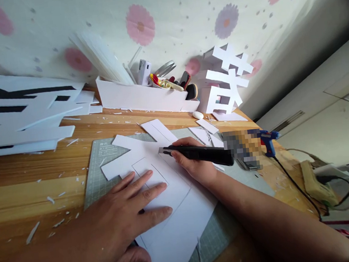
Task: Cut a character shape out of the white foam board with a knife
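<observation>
A white foam board (173,246) with pencil-thin outlines and arms cut at its far end lies on a grey-green cutting mat (98,187). My left hand (133,217) rests flat on the board, fingers spread over a drawn rectangle. In my right hand (196,162) is a black utility knife (207,153), held low and slanting, its blade pointing left near the board's surface. Whether the blade tip touches the board cannot be made out. White offcuts (198,135) lie beyond the right hand.
Stacked white cut boards (21,117) stand at the left. A white box (140,97) of tools and a white built-up character (225,80) stand at the back. A blue glue gun (268,140), its cord and a power strip (317,183) are at the right. Scraps litter the wooden table (44,193).
</observation>
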`<state>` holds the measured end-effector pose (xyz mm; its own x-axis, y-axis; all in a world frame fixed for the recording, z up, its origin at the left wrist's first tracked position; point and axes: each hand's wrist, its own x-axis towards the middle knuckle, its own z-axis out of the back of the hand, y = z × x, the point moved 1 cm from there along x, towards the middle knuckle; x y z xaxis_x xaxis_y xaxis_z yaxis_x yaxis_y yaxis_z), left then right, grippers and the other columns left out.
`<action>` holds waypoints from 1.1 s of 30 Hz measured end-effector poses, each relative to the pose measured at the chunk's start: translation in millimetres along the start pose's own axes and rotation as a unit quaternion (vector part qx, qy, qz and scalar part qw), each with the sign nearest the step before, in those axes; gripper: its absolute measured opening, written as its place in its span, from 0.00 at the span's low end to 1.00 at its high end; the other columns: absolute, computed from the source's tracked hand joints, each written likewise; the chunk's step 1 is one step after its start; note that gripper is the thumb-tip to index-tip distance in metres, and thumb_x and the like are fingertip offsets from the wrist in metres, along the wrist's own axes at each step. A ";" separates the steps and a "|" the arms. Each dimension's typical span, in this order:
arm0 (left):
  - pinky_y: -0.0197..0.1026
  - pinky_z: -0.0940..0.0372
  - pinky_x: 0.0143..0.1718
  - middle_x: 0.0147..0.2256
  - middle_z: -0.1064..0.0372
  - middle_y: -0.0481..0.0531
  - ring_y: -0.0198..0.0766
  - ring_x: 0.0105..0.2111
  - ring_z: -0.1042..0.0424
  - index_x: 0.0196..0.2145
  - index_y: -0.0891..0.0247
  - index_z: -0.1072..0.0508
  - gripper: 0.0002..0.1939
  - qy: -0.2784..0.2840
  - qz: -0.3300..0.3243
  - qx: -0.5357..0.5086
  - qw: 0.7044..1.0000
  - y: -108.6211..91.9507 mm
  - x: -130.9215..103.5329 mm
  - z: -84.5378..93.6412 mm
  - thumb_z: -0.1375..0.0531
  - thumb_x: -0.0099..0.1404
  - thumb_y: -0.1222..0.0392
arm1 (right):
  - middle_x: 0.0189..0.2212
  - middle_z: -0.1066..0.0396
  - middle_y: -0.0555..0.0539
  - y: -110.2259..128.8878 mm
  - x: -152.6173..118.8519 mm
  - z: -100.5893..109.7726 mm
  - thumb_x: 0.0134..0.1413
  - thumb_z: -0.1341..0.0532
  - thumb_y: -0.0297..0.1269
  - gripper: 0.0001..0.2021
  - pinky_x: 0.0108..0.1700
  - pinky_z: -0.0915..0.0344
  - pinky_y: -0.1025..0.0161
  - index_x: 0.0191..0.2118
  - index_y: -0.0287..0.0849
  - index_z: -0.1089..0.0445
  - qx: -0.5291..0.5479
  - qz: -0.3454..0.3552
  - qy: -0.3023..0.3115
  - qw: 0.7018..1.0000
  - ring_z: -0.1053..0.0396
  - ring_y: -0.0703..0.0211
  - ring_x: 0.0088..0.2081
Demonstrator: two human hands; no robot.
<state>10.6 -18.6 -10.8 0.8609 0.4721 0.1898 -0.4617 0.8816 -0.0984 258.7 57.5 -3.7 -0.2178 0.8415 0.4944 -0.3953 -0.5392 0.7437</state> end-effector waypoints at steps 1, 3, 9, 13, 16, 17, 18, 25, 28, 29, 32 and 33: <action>0.72 0.32 0.56 0.68 0.41 0.53 0.69 0.64 0.37 0.66 0.37 0.38 0.36 0.004 0.003 -0.007 1.000 0.2 0.4 0.6 0.41 0.63 0.29 | 0.33 0.21 0.49 0.2 -0.1 -0.1 0.56 0.31 0.44 0.10 0.38 0.26 0.59 0.41 0.46 0.25 -0.001 -0.003 0.001 1.000 0.23 0.57 0.33; 0.72 0.33 0.57 0.68 0.42 0.52 0.69 0.65 0.38 0.66 0.36 0.38 0.37 0.006 0.008 -0.015 1.000 0.5 0.9 1.3 0.40 0.62 0.29 | 0.33 0.21 0.49 -0.1 -0.5 0.0 0.56 0.31 0.44 0.10 0.38 0.26 0.59 0.41 0.46 0.25 -0.004 -0.007 0.003 1.000 0.24 0.57 0.33; 0.70 0.36 0.61 0.68 0.41 0.50 0.65 0.65 0.38 0.65 0.36 0.37 0.35 -0.001 0.011 -0.033 0.999 0.4 0.8 2.3 0.40 0.62 0.29 | 0.33 0.21 0.48 -2.2 -2.4 0.5 0.56 0.30 0.45 0.12 0.38 0.26 0.59 0.42 0.46 0.25 -0.006 -0.011 0.007 1.000 0.24 0.57 0.34; 0.69 0.38 0.63 0.68 0.41 0.51 0.64 0.65 0.38 0.65 0.37 0.36 0.35 -0.004 0.007 -0.035 0.999 0.7 2.5 2.6 0.41 0.63 0.29 | 0.34 0.20 0.48 -0.6 -2.2 0.3 0.56 0.30 0.45 0.11 0.38 0.26 0.59 0.42 0.46 0.25 -0.004 -0.011 0.010 1.000 0.23 0.58 0.34; 0.69 0.38 0.63 0.68 0.40 0.51 0.63 0.65 0.38 0.65 0.38 0.36 0.35 -0.005 0.006 -0.030 1.000 1.0 3.5 1.9 0.42 0.63 0.29 | 0.32 0.21 0.49 0.3 -2.3 0.8 0.55 0.30 0.45 0.11 0.37 0.26 0.60 0.41 0.46 0.25 -0.008 -0.015 0.010 1.000 0.24 0.58 0.32; 0.70 0.38 0.62 0.68 0.40 0.51 0.64 0.65 0.38 0.65 0.38 0.37 0.35 -0.003 0.005 -0.025 1.000 1.1 3.7 1.7 0.42 0.63 0.28 | 0.32 0.21 0.49 0.3 -2.5 1.0 0.55 0.30 0.45 0.11 0.36 0.26 0.60 0.41 0.46 0.25 -0.012 -0.017 0.010 1.000 0.24 0.58 0.32; 0.71 0.37 0.61 0.68 0.40 0.51 0.65 0.65 0.38 0.65 0.38 0.37 0.35 -0.002 0.002 -0.020 1.000 1.1 3.9 1.7 0.43 0.63 0.28 | 0.32 0.21 0.49 0.2 -2.9 1.2 0.55 0.30 0.45 0.11 0.36 0.27 0.60 0.40 0.46 0.25 -0.017 -0.020 0.012 1.000 0.24 0.58 0.32; 0.70 0.35 0.60 0.66 0.38 0.52 0.67 0.64 0.36 0.63 0.40 0.34 0.34 -0.001 0.002 -0.019 1.000 0.8 4.3 5.1 0.42 0.64 0.28 | 0.31 0.21 0.50 4.3 -6.5 3.5 0.56 0.31 0.44 0.10 0.34 0.28 0.62 0.41 0.46 0.24 -0.042 -0.025 0.030 0.998 0.25 0.60 0.31; 0.69 0.38 0.62 0.66 0.37 0.52 0.67 0.64 0.37 0.64 0.39 0.34 0.34 -0.011 0.002 -0.024 1.000 0.8 3.4 4.3 0.41 0.63 0.29 | 0.31 0.21 0.50 7.4 -8.3 5.2 0.56 0.31 0.43 0.09 0.34 0.29 0.63 0.41 0.46 0.25 -0.047 -0.030 0.040 0.998 0.26 0.61 0.31; 0.69 0.39 0.63 0.66 0.38 0.52 0.66 0.65 0.38 0.64 0.39 0.34 0.35 -0.016 0.004 -0.027 0.999 0.8 3.4 4.1 0.41 0.63 0.29 | 0.31 0.21 0.50 7.7 -9.0 5.8 0.56 0.31 0.43 0.10 0.34 0.29 0.63 0.41 0.46 0.25 -0.050 -0.034 0.041 0.997 0.26 0.61 0.30; 0.67 0.41 0.65 0.66 0.37 0.52 0.64 0.65 0.38 0.63 0.39 0.32 0.35 -0.013 0.013 -0.038 0.999 0.4 5.9 6.1 0.38 0.61 0.30 | 0.31 0.22 0.51 6.2 -11.6 6.9 0.56 0.31 0.43 0.10 0.33 0.29 0.64 0.42 0.46 0.25 -0.059 -0.044 0.041 0.996 0.26 0.62 0.30; 0.68 0.40 0.64 0.65 0.36 0.53 0.65 0.65 0.37 0.62 0.39 0.31 0.34 -0.004 0.016 -0.042 0.999 0.2 7.5 7.4 0.38 0.60 0.29 | 0.30 0.22 0.51 5.3 -12.4 7.1 0.56 0.31 0.44 0.10 0.33 0.29 0.64 0.42 0.47 0.25 -0.060 -0.045 0.040 0.996 0.26 0.62 0.30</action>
<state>15.4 -14.9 -2.1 0.8437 0.5007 0.1936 -0.4695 0.8631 -0.1864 265.6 43.9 -2.7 -0.2453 0.8888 0.3871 -0.5195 -0.4577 0.7215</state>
